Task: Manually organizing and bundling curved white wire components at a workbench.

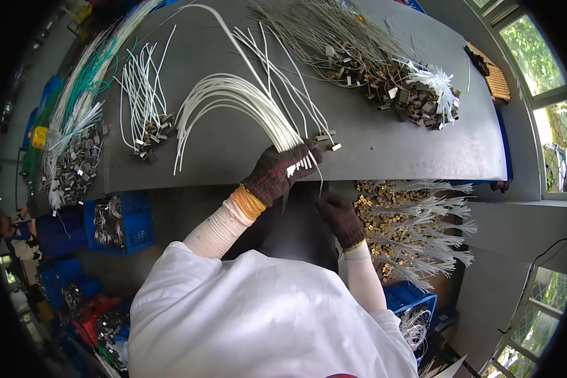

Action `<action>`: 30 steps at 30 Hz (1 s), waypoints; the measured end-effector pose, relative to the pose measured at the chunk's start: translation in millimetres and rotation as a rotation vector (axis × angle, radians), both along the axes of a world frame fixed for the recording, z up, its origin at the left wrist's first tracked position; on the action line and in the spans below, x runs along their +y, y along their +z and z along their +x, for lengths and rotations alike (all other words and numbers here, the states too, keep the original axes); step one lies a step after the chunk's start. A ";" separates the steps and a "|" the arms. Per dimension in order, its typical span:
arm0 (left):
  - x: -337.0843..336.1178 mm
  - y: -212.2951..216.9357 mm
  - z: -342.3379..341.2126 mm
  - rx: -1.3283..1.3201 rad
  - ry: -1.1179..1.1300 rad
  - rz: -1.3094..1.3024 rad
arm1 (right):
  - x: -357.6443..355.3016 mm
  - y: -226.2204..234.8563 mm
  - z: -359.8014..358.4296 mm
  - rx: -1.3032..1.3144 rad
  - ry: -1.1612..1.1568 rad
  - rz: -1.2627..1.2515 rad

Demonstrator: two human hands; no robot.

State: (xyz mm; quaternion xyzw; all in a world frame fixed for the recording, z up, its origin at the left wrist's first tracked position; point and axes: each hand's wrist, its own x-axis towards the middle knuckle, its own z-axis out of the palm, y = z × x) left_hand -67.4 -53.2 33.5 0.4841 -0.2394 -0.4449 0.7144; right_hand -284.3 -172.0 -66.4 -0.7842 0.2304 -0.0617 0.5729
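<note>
My left hand [276, 174], in a dark knitted work glove, is closed round a bundle of white cables [233, 94] at the table's front edge. The bundle arches up and to the left over the tabletop, and its cut ends stick out below my fingers. One thin strand [321, 176] hangs from it toward my right hand. Also gloved, my right hand [341, 219] is just below the table edge with its fingers curled together; what is in them, if anything, is too small to tell. Several loose white cables [290, 79] with small metal blocks [327, 138] lie beyond my left hand.
On the grey table [422, 157] lie a small cable pile [143, 94] at left, a white and green cable heap [85, 107] at far left, and a large heap with metal blocks [390, 82] at back right. Brass-ended bundles [416, 227] and blue crates [138, 220] stand below.
</note>
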 end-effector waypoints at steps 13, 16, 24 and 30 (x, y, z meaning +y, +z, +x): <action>15.4 34.6 31.5 -1.206 -0.023 0.022 | 15.2 84.3 25.9 -0.197 0.085 0.555; 14.0 33.0 12.8 -0.631 -0.121 -0.036 | 12.5 102.6 49.4 -0.201 0.050 1.134; 22.0 12.6 12.0 -0.469 0.068 0.061 | 14.7 108.2 91.1 -0.270 0.029 -0.213; 18.8 7.8 36.7 -0.600 -0.010 0.139 | 1.1 89.7 121.1 -0.279 -0.117 0.290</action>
